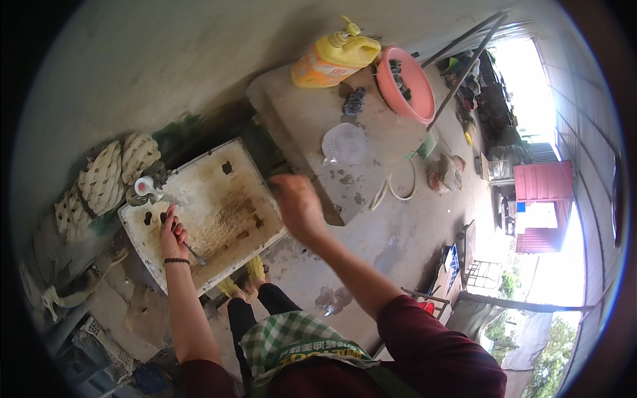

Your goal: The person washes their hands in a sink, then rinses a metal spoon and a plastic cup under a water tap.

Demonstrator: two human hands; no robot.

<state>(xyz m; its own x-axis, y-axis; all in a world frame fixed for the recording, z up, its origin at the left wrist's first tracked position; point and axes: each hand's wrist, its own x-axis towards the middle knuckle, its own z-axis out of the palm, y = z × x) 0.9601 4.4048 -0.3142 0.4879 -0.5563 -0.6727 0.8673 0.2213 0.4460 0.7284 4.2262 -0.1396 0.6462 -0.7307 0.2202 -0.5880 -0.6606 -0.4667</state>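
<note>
In my left hand (175, 238) is a slim metal utensil (195, 254), perhaps a spoon, whose far end points down over the basin. That hand is above the left part of a worn, stained white sink (234, 194), close to the tap (145, 186) with its white and red end. My right hand (297, 203) is blurred, raised by the sink's right rim near the concrete slab. Its fingers look curled, but whether they hold something small is hidden.
On the concrete slab (298, 114) stand a yellow jug with a pump (331, 59), a dark scouring pad (354, 101) and a clear plastic bowl (343, 143). A pink basin (418, 89) leans beside them. A pale hose (410, 186) and a plastic bag (445, 173) lie on the floor.
</note>
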